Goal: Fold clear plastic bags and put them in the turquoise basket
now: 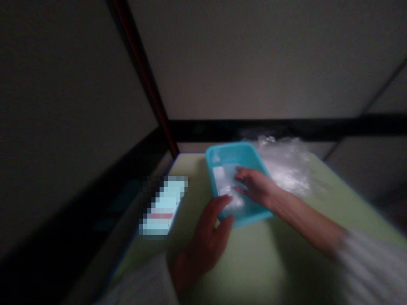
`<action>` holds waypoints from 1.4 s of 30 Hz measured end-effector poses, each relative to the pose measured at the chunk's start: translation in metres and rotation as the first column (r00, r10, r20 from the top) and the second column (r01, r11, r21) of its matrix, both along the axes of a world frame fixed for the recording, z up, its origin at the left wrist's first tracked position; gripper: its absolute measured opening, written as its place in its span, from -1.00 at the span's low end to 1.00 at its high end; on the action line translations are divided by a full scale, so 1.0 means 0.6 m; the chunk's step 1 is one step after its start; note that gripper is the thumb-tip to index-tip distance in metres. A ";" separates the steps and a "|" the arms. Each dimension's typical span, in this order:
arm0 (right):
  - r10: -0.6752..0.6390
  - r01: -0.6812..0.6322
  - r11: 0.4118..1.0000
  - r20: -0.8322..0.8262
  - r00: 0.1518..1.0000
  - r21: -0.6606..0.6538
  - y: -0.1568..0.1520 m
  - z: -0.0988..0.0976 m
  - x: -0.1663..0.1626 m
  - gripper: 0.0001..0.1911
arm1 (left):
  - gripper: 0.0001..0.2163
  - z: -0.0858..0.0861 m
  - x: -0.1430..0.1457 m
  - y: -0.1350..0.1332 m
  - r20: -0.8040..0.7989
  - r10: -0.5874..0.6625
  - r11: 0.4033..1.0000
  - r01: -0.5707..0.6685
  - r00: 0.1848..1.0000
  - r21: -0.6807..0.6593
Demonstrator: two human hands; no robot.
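Left hand (203, 237) clamped on rim of turquoise tray (235, 157), right hand (256, 187) open flat on clear bag (222, 180) inside

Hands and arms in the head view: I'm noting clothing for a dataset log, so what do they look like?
The left hand and right hand are bare, no gloves; blur hides any rings. The right sleeve is pale ribbed knit, leaving the forearm bare. The left sleeve looks pale grey and reaches the wrist.
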State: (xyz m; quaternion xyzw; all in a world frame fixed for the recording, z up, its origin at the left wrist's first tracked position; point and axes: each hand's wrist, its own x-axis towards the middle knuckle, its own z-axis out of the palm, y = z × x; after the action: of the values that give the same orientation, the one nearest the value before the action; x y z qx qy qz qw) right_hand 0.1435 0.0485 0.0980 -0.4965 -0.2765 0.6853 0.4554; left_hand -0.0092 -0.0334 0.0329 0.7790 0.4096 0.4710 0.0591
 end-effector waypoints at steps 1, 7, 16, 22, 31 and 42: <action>0.009 -0.009 1.000 -0.003 1.000 0.000 0.000 0.000 0.001 -0.72 | -0.76 -0.001 0.000 0.000 -0.011 -0.002 1.000 0.002 1.000 0.009; 0.032 -0.031 0.999 0.001 1.000 -0.029 -0.001 0.007 0.009 -0.73 | -0.78 -0.006 -0.001 0.001 -0.037 -0.011 0.999 0.013 0.999 0.041; 0.034 -0.032 0.998 0.027 0.999 -0.061 -0.019 0.019 0.028 -0.56 | -0.74 -0.003 -0.001 0.004 0.004 -0.004 1.000 0.004 1.000 -0.009; 0.195 -0.413 0.898 0.706 0.681 0.150 -0.007 0.012 0.042 -0.36 | -0.72 0.000 -0.001 0.005 -0.004 -0.021 0.999 0.021 1.000 0.025; 0.073 -0.740 0.671 0.997 0.011 -0.041 0.007 0.013 0.021 -0.56 | -0.78 -0.001 -0.001 0.004 -0.045 -0.016 0.999 0.018 0.999 0.032; -0.018 -0.806 0.546 0.958 -0.285 -0.229 0.002 0.007 -0.005 -0.34 | -0.77 0.003 0.002 0.004 0.000 -0.017 1.000 0.017 1.000 -0.013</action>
State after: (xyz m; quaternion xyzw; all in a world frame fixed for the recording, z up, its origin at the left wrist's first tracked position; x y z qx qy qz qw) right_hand 0.1406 0.0498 0.1020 -0.5069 -0.8534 0.0978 -0.0715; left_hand -0.0082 -0.0313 0.0345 0.7821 0.4060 0.4678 0.0684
